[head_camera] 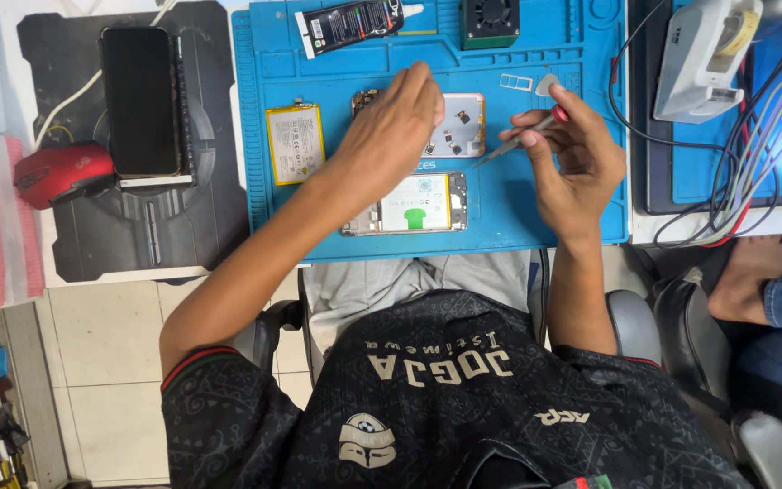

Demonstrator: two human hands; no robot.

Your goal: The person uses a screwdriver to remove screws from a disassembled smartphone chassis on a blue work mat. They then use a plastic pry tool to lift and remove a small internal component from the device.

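Observation:
My left hand [395,122] rests with curled fingers on a silver phone back cover [463,127] on the blue work mat [536,204], partly hiding it. My right hand [567,149] holds a thin tool with a red handle [527,134], its metal tip pointing left toward the cover. Nearer me lies an opened phone [414,204] with a white battery and a green tab. A loose yellow-edged battery [294,142] sits left of my left hand.
A black glue tube [350,23] and a small fan [491,20] lie at the mat's far edge. A dark phone [140,100] and red mouse [61,172] sit left. Cables [744,181] and a white device [703,59] are right. Another person's arm [771,281] is at right.

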